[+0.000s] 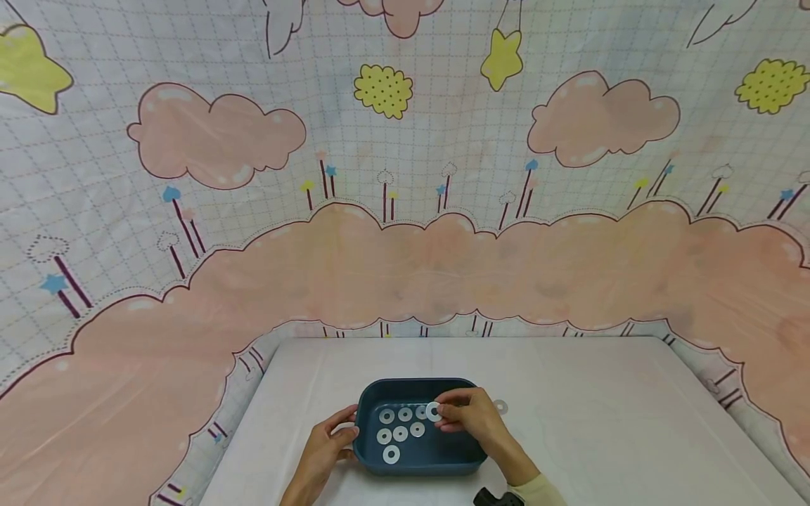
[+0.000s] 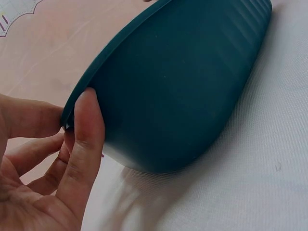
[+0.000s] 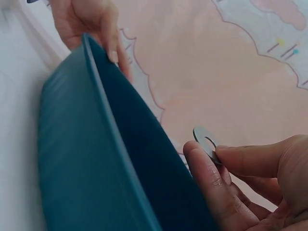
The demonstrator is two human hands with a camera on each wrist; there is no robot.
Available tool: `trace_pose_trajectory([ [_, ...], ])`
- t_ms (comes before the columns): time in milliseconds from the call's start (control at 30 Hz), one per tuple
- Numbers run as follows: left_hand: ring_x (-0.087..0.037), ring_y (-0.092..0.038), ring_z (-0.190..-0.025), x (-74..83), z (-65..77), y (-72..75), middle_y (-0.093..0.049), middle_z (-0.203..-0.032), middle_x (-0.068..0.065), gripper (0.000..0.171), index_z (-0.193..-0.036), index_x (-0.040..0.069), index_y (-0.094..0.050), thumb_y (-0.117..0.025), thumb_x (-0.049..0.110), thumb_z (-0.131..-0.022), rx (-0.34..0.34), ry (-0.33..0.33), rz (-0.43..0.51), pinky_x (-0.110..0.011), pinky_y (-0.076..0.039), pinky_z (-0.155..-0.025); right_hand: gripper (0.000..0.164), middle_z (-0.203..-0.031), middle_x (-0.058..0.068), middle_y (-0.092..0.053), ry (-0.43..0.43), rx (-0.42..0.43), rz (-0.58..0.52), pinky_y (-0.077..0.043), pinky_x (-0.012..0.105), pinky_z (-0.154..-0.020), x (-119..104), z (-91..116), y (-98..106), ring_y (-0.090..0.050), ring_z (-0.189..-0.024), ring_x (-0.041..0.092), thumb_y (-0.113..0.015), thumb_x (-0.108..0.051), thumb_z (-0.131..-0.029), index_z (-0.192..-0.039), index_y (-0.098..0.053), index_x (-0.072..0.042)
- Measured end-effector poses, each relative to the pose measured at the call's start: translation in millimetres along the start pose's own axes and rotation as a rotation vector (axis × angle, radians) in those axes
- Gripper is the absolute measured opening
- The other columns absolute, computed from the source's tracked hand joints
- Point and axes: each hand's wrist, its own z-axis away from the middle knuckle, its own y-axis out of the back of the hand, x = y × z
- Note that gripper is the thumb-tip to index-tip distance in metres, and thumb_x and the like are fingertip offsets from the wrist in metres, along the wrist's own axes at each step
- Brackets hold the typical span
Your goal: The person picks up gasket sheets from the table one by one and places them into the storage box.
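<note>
A dark blue-green plastic tray (image 1: 443, 460) with rounded corners sits on the white table. Its left end is held by my left hand (image 1: 323, 446), whose thumb (image 2: 88, 130) and fingers meet at the rim in the left wrist view. Over the tray's right half, my right hand (image 1: 473, 418) pinches a flat round washer (image 3: 206, 144) between thumb and fingertips. Several similar pale washers (image 1: 391, 462) lie spread on the tray's floor, mostly toward its left side.
One more washer (image 1: 500, 400) lies on the white tabletop (image 1: 601, 422) just beyond the tray's right end, partly behind the right hand. A patterned curtain (image 1: 443, 274) with clouds and stars hangs behind the table. A black device (image 1: 498, 497) is at the right wrist.
</note>
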Motion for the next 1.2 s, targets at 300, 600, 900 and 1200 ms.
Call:
trace_pose_trajectory([
  [300,-0.02,-0.06,-0.085,1.5,0.0,-1.0,-0.051,-0.123,-0.017,0.051,-0.141,-0.003,-0.048,-0.059,0.002,-0.092,-0.008,-0.007,0.005,-0.032,-0.055,-0.06,0.022,-0.09,0.012,-0.071,-0.012,-0.055,0.008,-0.06,0.029,-0.064,8.2,-5.4,-11.9,-0.073,-0.071,0.021,-0.066,-0.004,-0.09,-0.108,-0.069,0.008],
  [600,-0.019,-0.06,-0.084,2.3,0.7,-1.5,-0.052,-0.122,-0.016,0.051,-0.141,-0.002,-0.049,-0.06,0.003,-0.091,-0.004,-0.011,0.008,-0.032,-0.055,-0.06,0.021,-0.087,0.01,-0.07,-0.075,-0.103,0.021,-0.06,0.031,-0.063,17.1,-8.9,-23.3,-0.073,-0.07,0.021,-0.065,-0.001,-0.089,-0.108,-0.07,0.007],
  [900,-0.019,-0.06,-0.085,2.6,-0.7,-0.5,-0.052,-0.122,-0.017,0.052,-0.142,-0.002,-0.048,-0.059,0.002,-0.091,-0.005,0.0,0.003,-0.032,-0.055,-0.061,0.015,-0.084,0.01,-0.07,-0.156,-0.131,0.077,-0.059,0.028,-0.061,18.6,-11.8,-30.7,-0.071,-0.065,0.015,-0.065,0.002,-0.086,-0.099,-0.074,0.001],
  [1200,-0.02,-0.06,-0.086,-0.5,-3.4,0.3,-0.051,-0.124,-0.018,0.051,-0.142,-0.002,-0.048,-0.059,0.001,-0.092,-0.002,0.007,0.006,-0.032,-0.055,-0.061,0.015,-0.082,0.01,-0.068,-0.19,-0.134,0.146,-0.059,0.03,-0.058,21.2,-13.4,-34.7,-0.071,-0.061,0.017,-0.065,0.005,-0.084,-0.095,-0.074,0.001],
])
